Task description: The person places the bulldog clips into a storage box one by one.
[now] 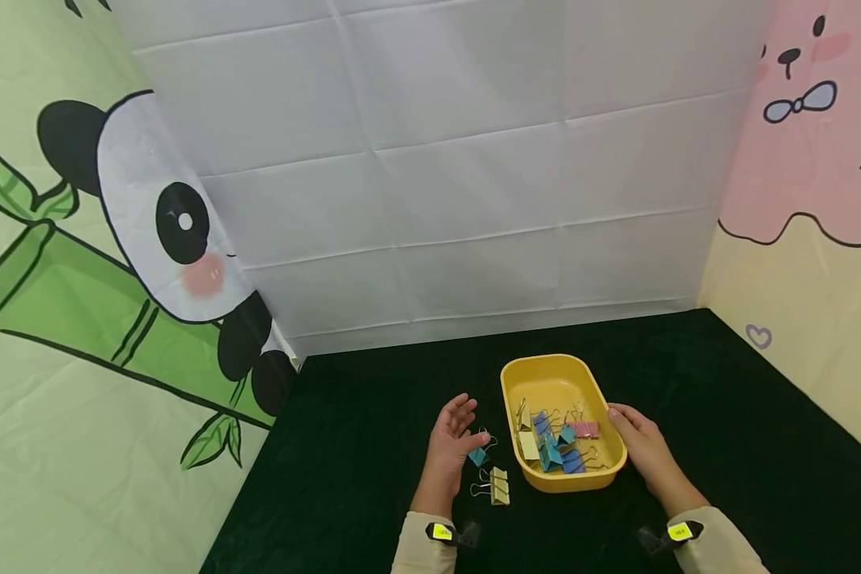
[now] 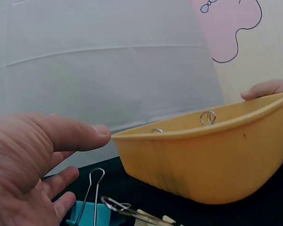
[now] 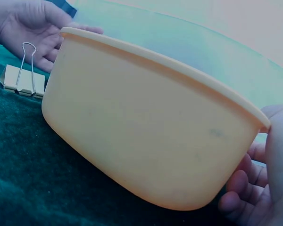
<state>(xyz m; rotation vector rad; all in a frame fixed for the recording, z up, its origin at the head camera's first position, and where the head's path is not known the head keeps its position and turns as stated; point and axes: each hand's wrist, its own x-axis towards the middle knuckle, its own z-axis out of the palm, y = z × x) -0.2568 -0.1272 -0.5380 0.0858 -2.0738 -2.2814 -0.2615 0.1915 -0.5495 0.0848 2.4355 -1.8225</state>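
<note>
A yellow plastic basket (image 1: 567, 483) stands on the dark green cloth, with several binder clips inside: blue ones (image 1: 572, 461), teal ones (image 1: 549, 457), a pink one (image 1: 585, 430) and pale yellow ones (image 1: 528, 446). My right hand (image 1: 646, 452) grips its right side, thumb at the rim and fingers curled against the outer wall (image 3: 146, 117). Left of the basket, my left hand (image 1: 449, 446) is held with fingers loosely spread and nothing in them. Close beside that hand lies a teal binder clip (image 1: 478, 457); nearer me is a pale yellow binder clip (image 1: 500, 486).
Dark green cloth (image 1: 359, 446) covers the table. A white sheet (image 1: 459, 191) hangs behind it. Printed cloths with a panda (image 1: 143, 215) on the left and a pink figure (image 1: 803, 175) on the right close off the sides.
</note>
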